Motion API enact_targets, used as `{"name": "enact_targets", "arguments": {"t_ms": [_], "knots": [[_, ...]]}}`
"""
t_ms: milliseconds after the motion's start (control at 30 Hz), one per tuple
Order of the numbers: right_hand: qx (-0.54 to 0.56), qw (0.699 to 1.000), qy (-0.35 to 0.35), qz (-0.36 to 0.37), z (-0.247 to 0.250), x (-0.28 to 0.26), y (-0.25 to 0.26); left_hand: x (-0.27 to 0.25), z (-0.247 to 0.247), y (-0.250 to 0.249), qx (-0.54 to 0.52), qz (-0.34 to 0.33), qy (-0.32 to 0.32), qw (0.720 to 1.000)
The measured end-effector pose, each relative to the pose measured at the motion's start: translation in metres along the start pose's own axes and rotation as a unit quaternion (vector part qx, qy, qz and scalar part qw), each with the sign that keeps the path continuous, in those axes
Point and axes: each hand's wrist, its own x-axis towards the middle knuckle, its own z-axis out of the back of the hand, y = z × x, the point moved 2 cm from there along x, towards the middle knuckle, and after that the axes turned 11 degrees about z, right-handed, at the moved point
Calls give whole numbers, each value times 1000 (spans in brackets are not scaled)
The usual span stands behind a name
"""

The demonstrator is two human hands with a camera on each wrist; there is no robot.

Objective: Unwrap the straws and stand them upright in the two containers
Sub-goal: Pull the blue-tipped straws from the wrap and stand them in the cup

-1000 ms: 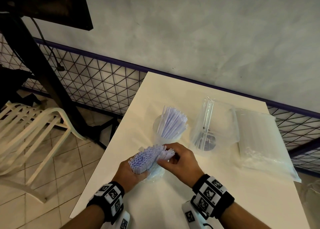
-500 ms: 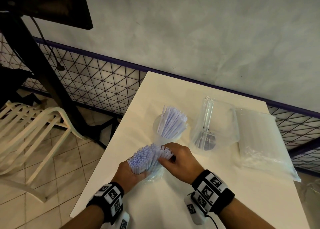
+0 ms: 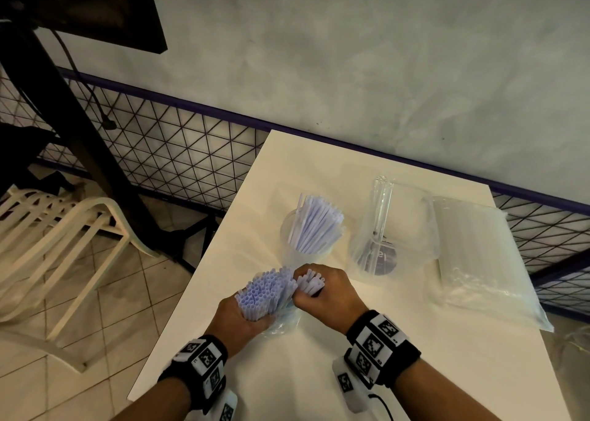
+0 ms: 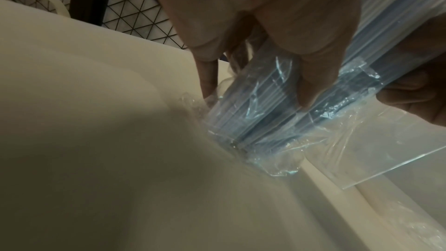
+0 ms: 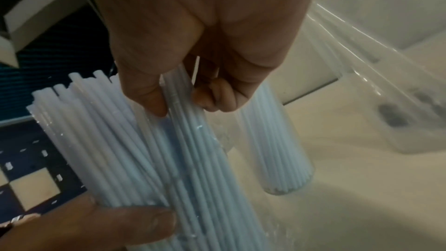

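Gripping the bundle (image 3: 266, 294) firmly, the left hand (image 3: 238, 320) should steady it — the right hand (image 3: 322, 293), pinching a few straws (image 3: 311, 285), best pulls them straight.

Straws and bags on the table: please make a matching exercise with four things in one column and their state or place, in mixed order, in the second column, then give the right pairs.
Things:
1. Straw bundle
2. Cup
3. Sealed pack
4. Open bag

States:
A. lies flat at the table's right side
B. stands behind the hands, full of upright straws
C. gripped by the left hand, lower end still in wrap, while the right hand pinches a few straws
D. clear, between cup and pack, with a dark round label low down

Pairs: 1-C, 2-B, 3-A, 4-D
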Motion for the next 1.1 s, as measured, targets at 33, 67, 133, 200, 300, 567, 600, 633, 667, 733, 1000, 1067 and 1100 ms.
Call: {"name": "enact_targets", "arguments": {"t_ms": [33,67,133,200,300,567,600,633,667,733,1000,1067,1100], "knots": [[-22,1000,8,6,1,1,1,0,0,-1,0,0,0,1000],[-37,999,11,10,2,2,2,0,0,-2,1,-3,1,1000],[-50,998,15,24,4,4,3,-1,0,-4,0,-10,4,1000],[-53,998,9,39,7,4,4,-3,0,-5,-2,-15,8,1000],[-43,998,-7,37,15,6,5,-4,0,-4,-7,-15,9,1000],[-31,999,5,35,31,7,10,-4,0,-3,-6,-13,11,1000],[-34,999,7,36,33,7,13,-4,0,-4,-5,-14,9,1000],[-37,999,10,37,37,8,17,-5,1,-4,-6,-13,7,1000],[-36,999,12,36,41,9,21,-5,1,-5,-6,-14,6,1000],[-22,999,12,34,51,12,30,-5,1,-4,-6,-14,6,1000],[-8,998,-36,52,119,30,64,-5,1,-4,-18,0,-2,1000],[7,997,-64,49,136,34,69,-6,2,-4,-16,-2,2,1000],[15,996,-76,48,143,36,70,-6,2,-3,-16,-2,3,1000]]}}
